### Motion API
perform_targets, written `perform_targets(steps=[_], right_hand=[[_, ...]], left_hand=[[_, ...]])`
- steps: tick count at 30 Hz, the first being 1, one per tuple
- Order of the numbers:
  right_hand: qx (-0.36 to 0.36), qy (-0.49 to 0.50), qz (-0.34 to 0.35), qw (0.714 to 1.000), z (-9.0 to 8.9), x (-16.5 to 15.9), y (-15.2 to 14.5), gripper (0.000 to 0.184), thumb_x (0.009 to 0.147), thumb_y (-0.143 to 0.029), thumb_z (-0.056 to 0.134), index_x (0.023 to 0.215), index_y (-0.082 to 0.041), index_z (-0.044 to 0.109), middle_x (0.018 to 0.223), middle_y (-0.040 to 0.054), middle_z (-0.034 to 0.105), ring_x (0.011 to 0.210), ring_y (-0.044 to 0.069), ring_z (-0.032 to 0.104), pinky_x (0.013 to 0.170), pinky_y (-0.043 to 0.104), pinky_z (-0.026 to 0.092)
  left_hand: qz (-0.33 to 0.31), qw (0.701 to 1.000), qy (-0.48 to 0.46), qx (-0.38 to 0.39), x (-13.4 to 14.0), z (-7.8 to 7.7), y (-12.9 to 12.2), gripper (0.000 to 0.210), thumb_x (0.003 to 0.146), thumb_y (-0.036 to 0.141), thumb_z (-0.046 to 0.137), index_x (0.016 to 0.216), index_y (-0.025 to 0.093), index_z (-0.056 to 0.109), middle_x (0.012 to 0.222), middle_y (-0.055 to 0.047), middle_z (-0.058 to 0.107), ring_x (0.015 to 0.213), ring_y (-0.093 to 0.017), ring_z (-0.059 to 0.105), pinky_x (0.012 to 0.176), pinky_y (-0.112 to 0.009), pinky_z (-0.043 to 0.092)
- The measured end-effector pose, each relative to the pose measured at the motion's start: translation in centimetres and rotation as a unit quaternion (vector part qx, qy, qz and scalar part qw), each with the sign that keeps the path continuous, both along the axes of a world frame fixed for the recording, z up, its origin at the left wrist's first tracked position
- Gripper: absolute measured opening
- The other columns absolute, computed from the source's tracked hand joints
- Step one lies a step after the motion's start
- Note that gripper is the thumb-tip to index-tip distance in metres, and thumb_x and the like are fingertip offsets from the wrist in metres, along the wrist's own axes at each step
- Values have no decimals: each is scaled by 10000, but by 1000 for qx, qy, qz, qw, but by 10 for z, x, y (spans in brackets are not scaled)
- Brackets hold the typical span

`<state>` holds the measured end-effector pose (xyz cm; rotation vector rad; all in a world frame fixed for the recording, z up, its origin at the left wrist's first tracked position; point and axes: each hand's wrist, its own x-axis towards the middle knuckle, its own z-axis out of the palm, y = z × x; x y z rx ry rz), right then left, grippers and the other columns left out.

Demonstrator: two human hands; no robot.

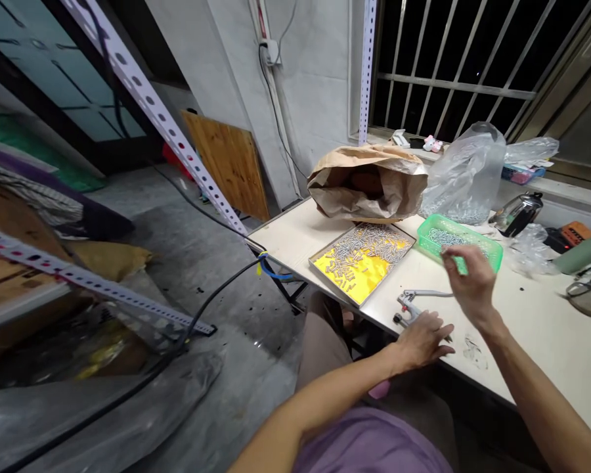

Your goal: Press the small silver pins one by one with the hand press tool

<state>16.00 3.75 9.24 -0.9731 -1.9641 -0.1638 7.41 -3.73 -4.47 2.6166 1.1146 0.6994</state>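
My left hand [422, 340] is at the table's near edge, wrapped over the lower handle of grey metal hand pliers [408, 303]. The pliers' head points left and their upper handle stands apart from the hand. My right hand [473, 284] is raised in front of the green plastic basket [495, 253], thumb and forefinger pinched together. Whatever is in that pinch is too small to make out. Small shiny metal pieces [446, 238] lie in the basket. To the left, a shallow tray [335, 289] with a yellow bottom holds many small metal cylinders [362, 246].
An open brown paper bag [364, 187] stands behind the tray. A clear plastic bag [465, 174] of small metal pieces leans by the window. A metal kettle [517, 213] is at the right. A black cable [211, 295] crosses beside the table's left end.
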Motion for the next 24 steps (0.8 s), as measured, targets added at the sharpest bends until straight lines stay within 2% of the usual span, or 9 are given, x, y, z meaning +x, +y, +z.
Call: perform_targets(steps=[3,5,7,11,14,17,19,21,24], right_hand=[[73,71,-107,989,23,26,33,231,923,-369,440,1009,-215,588,921,63,631,827,199,582,797,382,472],[44,47,-154,986,22,48,59,287,940,-360,372,1032,-193,586,931,82,622,856,207,574,810,382,459],[-60,-49,-184,980,12,67,81,319,930,-325,345,1037,-161,597,892,102,613,870,226,570,794,378,454],[-123,-103,-202,966,-19,87,84,343,866,-252,404,1097,-83,593,845,141,617,793,252,588,704,377,471],[-147,-127,-162,967,-40,81,59,360,878,-224,359,1118,-112,602,890,139,637,831,248,603,745,382,486],[-172,-179,-62,967,-61,69,30,331,874,-205,365,1034,-186,653,875,97,663,836,228,622,771,359,502],[-173,-233,3,957,-76,66,16,329,853,-176,374,994,-203,670,935,108,679,862,243,630,765,377,517],[-161,-267,24,950,-92,69,8,340,820,-139,387,988,-210,674,966,117,685,843,253,638,715,385,538],[-129,-274,57,951,-114,78,9,358,812,-113,406,1044,-208,661,968,115,682,838,230,636,737,361,552]], left_hand=[[-3,1000,-6,5,-2,4,-1,443,905,436,491,1249,156,482,1133,-129,591,1205,-266,485,1061,-439,364],[-3,1000,-11,7,-2,4,-1,410,906,422,494,1228,167,503,1121,-118,600,1206,-261,488,1062,-437,367],[0,1000,-18,10,-1,3,-1,383,907,410,499,1212,179,517,1121,-109,605,1207,-255,493,1064,-442,367],[10,1000,-25,13,2,1,-2,387,892,407,528,1210,186,522,1147,-109,600,1213,-258,494,1060,-455,369],[6,1000,-18,11,2,5,-4,374,894,403,525,1192,178,533,1133,-109,604,1196,-253,499,1067,-450,359],[-2,1000,-7,17,0,11,-3,351,912,411,486,1140,157,568,1086,-108,615,1144,-242,522,1057,-422,368],[-6,999,8,31,-1,15,-1,360,911,430,481,1087,141,601,1063,-116,620,1096,-240,543,1024,-396,394],[-9,998,26,54,-1,19,1,380,905,452,487,1046,131,632,1035,-119,634,1039,-232,567,970,-366,427],[-30,994,58,91,0,20,4,402,908,480,481,1061,155,661,929,-76,672,934,-181,605,869,-292,461]])
